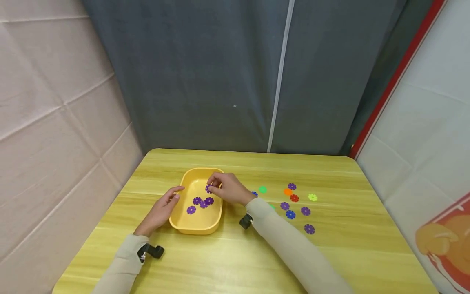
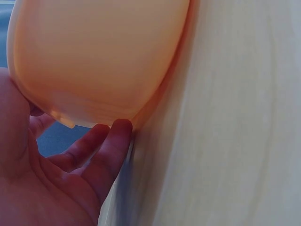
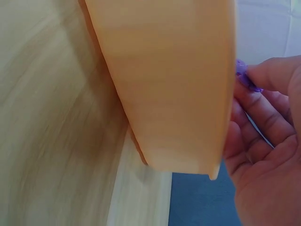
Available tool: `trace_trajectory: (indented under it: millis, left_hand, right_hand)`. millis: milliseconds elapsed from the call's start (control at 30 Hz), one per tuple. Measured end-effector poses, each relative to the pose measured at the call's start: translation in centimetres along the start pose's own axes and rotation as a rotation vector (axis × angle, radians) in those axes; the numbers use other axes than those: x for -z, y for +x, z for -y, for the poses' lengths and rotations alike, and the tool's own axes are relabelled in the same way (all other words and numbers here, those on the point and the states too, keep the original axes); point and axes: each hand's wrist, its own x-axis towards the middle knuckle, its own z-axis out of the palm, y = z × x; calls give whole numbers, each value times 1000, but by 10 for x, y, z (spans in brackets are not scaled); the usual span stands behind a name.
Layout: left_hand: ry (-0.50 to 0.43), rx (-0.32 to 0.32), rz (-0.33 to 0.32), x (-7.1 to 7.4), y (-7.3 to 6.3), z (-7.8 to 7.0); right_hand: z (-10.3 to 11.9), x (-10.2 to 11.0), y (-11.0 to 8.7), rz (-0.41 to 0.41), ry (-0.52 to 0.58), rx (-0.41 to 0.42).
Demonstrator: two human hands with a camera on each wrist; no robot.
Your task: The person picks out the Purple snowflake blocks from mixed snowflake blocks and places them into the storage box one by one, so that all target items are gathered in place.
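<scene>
My right hand [image 1: 228, 188] is over the right side of a yellow plastic tray [image 1: 194, 228]. It pinches a purple snowflake disc [image 3: 248, 81] between thumb and fingers, above the rim in the right wrist view. Several purple discs [image 1: 191, 210] lie inside the tray, some overlapping. At the tray's left side is my left hand [image 1: 161, 210], its fingers loosely extended. The left wrist view shows its fingertips [image 2: 121, 126] right at the tray's outer wall. From this low angle the tray's inside is hidden.
Right of the tray, loose discs lie scattered on the wooden table [image 1: 367, 245]: purple [image 1: 309, 229], blue [image 1: 290, 214], red [image 1: 294, 198], orange [image 1: 287, 191], green [image 1: 262, 189] and yellow-green [image 1: 312, 197]. My right forearm passes in front of some. A grey curtain [image 1: 205, 81] hangs behind the table.
</scene>
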Motion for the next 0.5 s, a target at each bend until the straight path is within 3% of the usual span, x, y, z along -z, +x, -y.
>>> trace_trajectory:
  millis: [267, 500]
  left_hand:
    - [-32, -23, -6, -1, 0, -4]
    - [-25, -24, -7, -1, -1, -2]
  right_hand:
    - [-2, -10, 17, 29, -41, -27]
    - [4, -19, 30, 127, -128, -59]
